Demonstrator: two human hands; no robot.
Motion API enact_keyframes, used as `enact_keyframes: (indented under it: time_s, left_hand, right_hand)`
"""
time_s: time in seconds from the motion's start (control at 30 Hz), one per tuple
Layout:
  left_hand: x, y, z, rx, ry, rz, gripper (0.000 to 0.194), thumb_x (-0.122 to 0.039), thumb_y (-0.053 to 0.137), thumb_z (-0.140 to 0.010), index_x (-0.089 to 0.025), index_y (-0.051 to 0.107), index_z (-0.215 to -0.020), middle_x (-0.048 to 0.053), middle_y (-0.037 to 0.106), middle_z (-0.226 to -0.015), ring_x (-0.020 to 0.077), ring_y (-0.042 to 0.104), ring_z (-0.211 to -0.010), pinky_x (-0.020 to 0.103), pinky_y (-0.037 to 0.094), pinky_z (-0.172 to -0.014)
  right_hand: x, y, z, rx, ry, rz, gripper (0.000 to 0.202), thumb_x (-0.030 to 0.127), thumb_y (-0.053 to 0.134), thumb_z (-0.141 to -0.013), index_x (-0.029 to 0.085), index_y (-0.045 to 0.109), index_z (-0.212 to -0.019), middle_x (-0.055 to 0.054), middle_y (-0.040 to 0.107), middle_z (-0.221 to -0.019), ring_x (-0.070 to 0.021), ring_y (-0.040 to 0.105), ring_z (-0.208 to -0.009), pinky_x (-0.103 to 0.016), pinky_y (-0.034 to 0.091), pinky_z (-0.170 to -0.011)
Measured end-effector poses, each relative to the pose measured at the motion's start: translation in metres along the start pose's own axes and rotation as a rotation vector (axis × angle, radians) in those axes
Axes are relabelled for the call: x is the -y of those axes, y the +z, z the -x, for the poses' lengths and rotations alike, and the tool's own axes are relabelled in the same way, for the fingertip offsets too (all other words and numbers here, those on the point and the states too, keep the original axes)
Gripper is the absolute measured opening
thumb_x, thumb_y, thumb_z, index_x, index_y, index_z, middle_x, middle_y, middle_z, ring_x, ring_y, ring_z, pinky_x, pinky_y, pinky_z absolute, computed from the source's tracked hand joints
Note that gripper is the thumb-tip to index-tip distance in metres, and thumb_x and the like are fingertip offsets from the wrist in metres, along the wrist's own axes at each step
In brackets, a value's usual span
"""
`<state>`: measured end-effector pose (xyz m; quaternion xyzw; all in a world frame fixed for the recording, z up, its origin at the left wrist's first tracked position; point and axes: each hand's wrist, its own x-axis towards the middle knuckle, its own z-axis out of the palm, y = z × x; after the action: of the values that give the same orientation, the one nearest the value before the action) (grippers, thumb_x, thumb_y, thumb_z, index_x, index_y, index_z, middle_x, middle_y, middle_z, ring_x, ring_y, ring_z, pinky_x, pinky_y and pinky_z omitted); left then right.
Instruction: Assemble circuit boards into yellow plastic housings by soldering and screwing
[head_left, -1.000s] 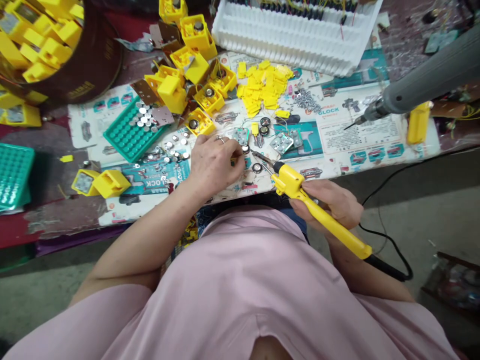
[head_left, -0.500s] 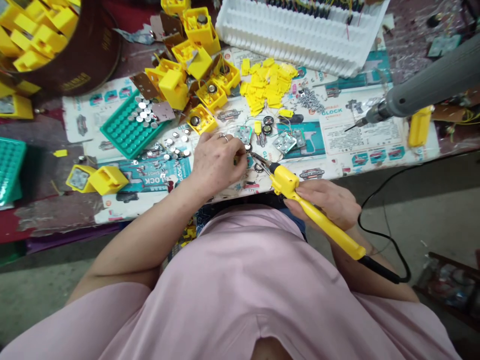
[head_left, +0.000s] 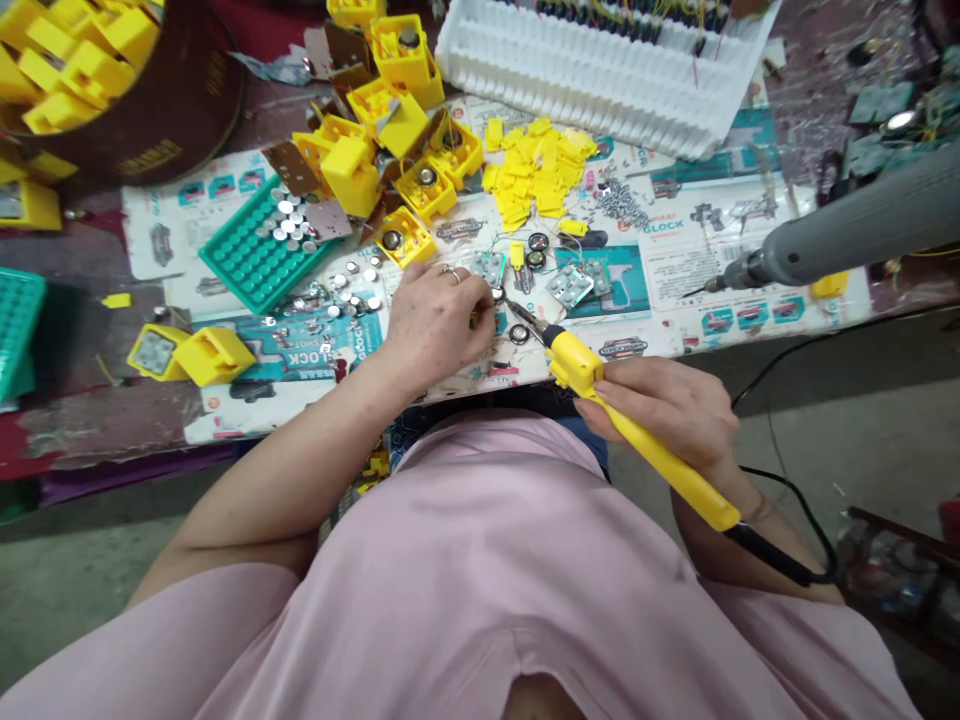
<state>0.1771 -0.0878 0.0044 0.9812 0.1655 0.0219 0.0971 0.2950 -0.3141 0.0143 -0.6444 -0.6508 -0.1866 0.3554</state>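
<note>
My right hand (head_left: 667, 410) is closed round the yellow handle of a soldering iron (head_left: 645, 440). Its metal tip points up and left, close to a small round part (head_left: 497, 294) beside my left fingertips. My left hand (head_left: 442, 315) is curled in a pinch on the printed sheet; what lies between its fingers is hidden. Just beyond the fingers sits a small circuit board (head_left: 489, 268). A second board (head_left: 571, 286) lies to the right, with thin wires. Near the tip rests a round black-rimmed part (head_left: 518, 333), and two similar discs (head_left: 536, 250) lie farther back.
A green tray (head_left: 262, 250) with button cells stands left, near several yellow housings (head_left: 405, 237). Yellow tabs (head_left: 536, 165) and screws (head_left: 622, 203) lie behind the boards. A white ribbed tray (head_left: 600, 75) is at the back. A grey power screwdriver (head_left: 840, 225) juts in from the right.
My right hand and the soldering iron's handle have shifted slightly right. The grey screwdriver sits a little lower in view. My left hand stays in place.
</note>
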Motion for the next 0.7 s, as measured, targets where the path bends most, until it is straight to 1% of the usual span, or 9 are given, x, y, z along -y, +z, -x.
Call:
enact_keyframes:
  time_s: [0.1,0.2,0.33,0.5,0.57,0.63,0.7]
  left_hand:
    - [-0.001,-0.002,0.0,0.009,-0.002,-0.012,0.028,-0.028,0.045,-0.088,-0.016,0.071,-0.088,0.008,0.071,-0.084,0.026,0.065,-0.087,0.044,0.047,-0.088]
    - [-0.002,-0.003,0.0,0.009,-0.006,-0.02,0.029,-0.027,0.045,-0.088,-0.016,0.072,-0.086,0.009,0.072,-0.084,0.0265,0.066,-0.087,0.045,0.048,-0.087]
    - [-0.002,-0.003,-0.001,0.021,-0.007,-0.012,0.029,-0.028,0.046,-0.088,-0.016,0.073,-0.087,0.009,0.071,-0.084,0.0266,0.066,-0.088,0.045,0.048,-0.088]
    - [-0.002,-0.003,-0.001,0.019,-0.007,-0.002,0.03,-0.028,0.045,-0.088,-0.016,0.073,-0.087,0.009,0.072,-0.084,0.0268,0.066,-0.087,0.045,0.048,-0.087]
    - [-0.002,-0.003,-0.001,0.019,-0.007,0.0,0.03,-0.028,0.045,-0.088,-0.016,0.073,-0.088,0.009,0.072,-0.084,0.0268,0.066,-0.087,0.045,0.048,-0.088]
    - [-0.002,-0.003,-0.001,0.013,-0.008,0.001,0.03,-0.028,0.045,-0.087,-0.016,0.073,-0.088,0.009,0.072,-0.084,0.0264,0.066,-0.087,0.045,0.048,-0.088]
    - [-0.002,-0.003,-0.001,0.012,-0.012,0.005,0.03,-0.028,0.045,-0.087,-0.016,0.072,-0.088,0.009,0.072,-0.084,0.0265,0.066,-0.087,0.045,0.048,-0.088]
  right_hand:
    - [0.001,0.002,0.004,-0.006,0.028,-0.031,0.018,0.019,0.077,-0.081,0.021,0.066,-0.095,0.001,0.075,-0.078,-0.0108,0.071,-0.07,-0.019,0.061,-0.07]
    - [0.001,0.004,0.004,-0.006,0.025,-0.022,0.013,0.023,0.075,-0.084,0.023,0.065,-0.093,0.002,0.075,-0.077,-0.0102,0.071,-0.068,-0.02,0.061,-0.068]
    - [-0.001,0.008,0.0,-0.034,-0.004,-0.015,0.011,0.024,0.075,-0.084,0.025,0.066,-0.09,0.003,0.075,-0.076,-0.0101,0.07,-0.066,-0.02,0.061,-0.064]
    - [-0.004,0.008,0.001,-0.024,-0.052,-0.024,0.01,0.023,0.075,-0.083,0.024,0.066,-0.088,0.001,0.075,-0.075,-0.0112,0.07,-0.065,-0.021,0.061,-0.065]
    - [-0.004,0.006,0.006,-0.024,-0.015,-0.057,0.014,0.022,0.076,-0.082,0.025,0.067,-0.092,0.001,0.076,-0.078,-0.0121,0.071,-0.068,-0.022,0.061,-0.066]
    - [-0.004,0.004,0.012,-0.031,0.056,-0.078,0.022,0.02,0.077,-0.08,0.025,0.066,-0.098,0.001,0.076,-0.082,-0.0129,0.072,-0.073,-0.023,0.062,-0.069]
    - [-0.006,0.003,0.016,-0.061,0.089,-0.068,0.029,0.017,0.078,-0.077,0.025,0.066,-0.102,0.001,0.076,-0.082,-0.0131,0.073,-0.074,-0.023,0.062,-0.069]
